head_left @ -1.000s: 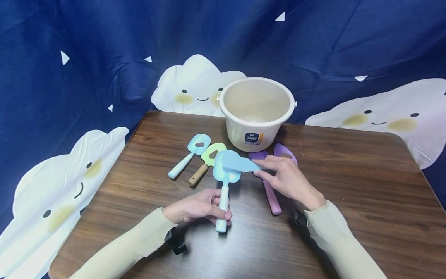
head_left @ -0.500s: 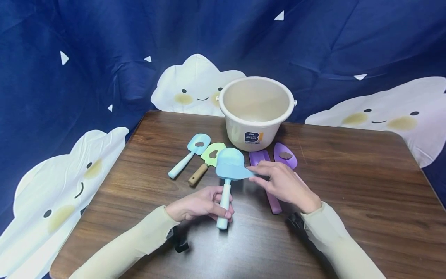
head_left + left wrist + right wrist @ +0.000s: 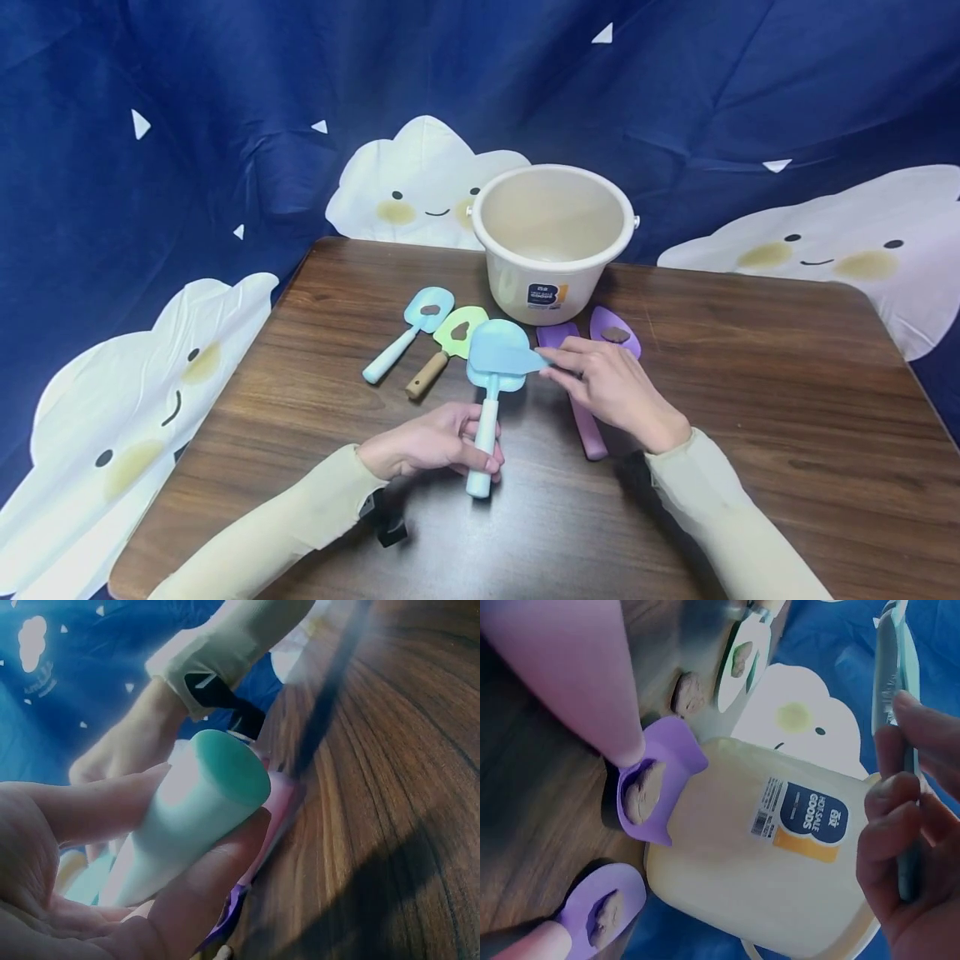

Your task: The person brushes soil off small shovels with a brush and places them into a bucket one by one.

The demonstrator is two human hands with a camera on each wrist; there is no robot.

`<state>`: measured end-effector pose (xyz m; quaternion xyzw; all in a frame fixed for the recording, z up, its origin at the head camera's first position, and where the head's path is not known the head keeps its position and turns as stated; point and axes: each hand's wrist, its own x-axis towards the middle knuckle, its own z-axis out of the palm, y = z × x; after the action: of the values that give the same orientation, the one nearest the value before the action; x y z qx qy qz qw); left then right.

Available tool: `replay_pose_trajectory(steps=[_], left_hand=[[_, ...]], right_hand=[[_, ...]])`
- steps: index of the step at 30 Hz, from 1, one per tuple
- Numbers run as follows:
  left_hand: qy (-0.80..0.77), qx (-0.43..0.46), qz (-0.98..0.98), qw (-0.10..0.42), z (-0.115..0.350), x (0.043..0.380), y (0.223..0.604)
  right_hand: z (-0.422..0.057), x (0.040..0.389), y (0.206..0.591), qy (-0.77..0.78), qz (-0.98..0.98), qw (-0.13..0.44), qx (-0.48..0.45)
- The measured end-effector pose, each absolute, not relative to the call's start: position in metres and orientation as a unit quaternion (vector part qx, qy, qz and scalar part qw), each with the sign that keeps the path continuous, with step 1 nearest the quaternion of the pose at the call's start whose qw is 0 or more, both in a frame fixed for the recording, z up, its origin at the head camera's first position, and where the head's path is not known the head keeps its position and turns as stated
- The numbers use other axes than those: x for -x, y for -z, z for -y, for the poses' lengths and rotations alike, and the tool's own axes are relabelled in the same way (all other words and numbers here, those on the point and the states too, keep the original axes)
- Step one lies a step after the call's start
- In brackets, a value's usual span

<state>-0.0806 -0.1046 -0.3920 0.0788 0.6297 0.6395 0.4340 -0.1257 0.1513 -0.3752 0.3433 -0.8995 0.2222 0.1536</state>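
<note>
My left hand (image 3: pixel 431 437) grips the pale handle of a light-blue toy shovel (image 3: pixel 483 450), whose blade points away, raised above the table. The handle's rounded green-white end (image 3: pixel 232 769) fills the middle of the left wrist view. My right hand (image 3: pixel 615 387) pinches one end of a flat light-blue plastic piece (image 3: pixel 504 361) that lies across the shovel blade and covers much of it. In the right wrist view the fingers curl round the edge of that piece (image 3: pixel 909 881). Whatever is under it on the blade is hidden.
A cream bucket (image 3: pixel 543 287) stands at the back. Left of it lie a blue shovel (image 3: pixel 388 354) and a green one with a brown handle (image 3: pixel 427 377); right, a purple scoop (image 3: pixel 588 433) and pointed purple trowel (image 3: pixel 630 343). Brown lumps sit on them; another lump (image 3: pixel 688 694) is nearby.
The flat blue piece has shifted and turned over the shovel blade, tilting down and then back level. My right hand moved slightly left; the left hand holds nearly still.
</note>
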Motion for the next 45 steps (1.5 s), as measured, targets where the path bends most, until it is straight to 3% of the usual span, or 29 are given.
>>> replay_pose_trajectory(steps=[13, 23, 27, 37, 45], left_hand=[[-0.643, -0.090, -0.617, 0.446, 0.106, 0.074, 0.390], [-0.638, -0.090, -0.624, 0.442, 0.106, 0.076, 0.392], [-0.641, -0.088, -0.627, 0.434, 0.106, 0.078, 0.394], [-0.637, -0.082, -0.640, 0.422, 0.108, 0.081, 0.394], [-0.644, -0.084, -0.633, 0.421, 0.108, 0.080, 0.394]], right_hand=[[-0.156, 0.137, 0.376, -0.208, 0.885, 0.255, -0.330], [-0.153, 0.136, 0.375, -0.199, 0.888, 0.277, -0.307], [-0.152, 0.134, 0.373, -0.245, 0.878, 0.250, -0.326], [-0.150, 0.120, 0.370, -0.257, 0.885, 0.116, -0.370], [-0.148, 0.116, 0.369, -0.227, 0.901, 0.089, -0.360]])
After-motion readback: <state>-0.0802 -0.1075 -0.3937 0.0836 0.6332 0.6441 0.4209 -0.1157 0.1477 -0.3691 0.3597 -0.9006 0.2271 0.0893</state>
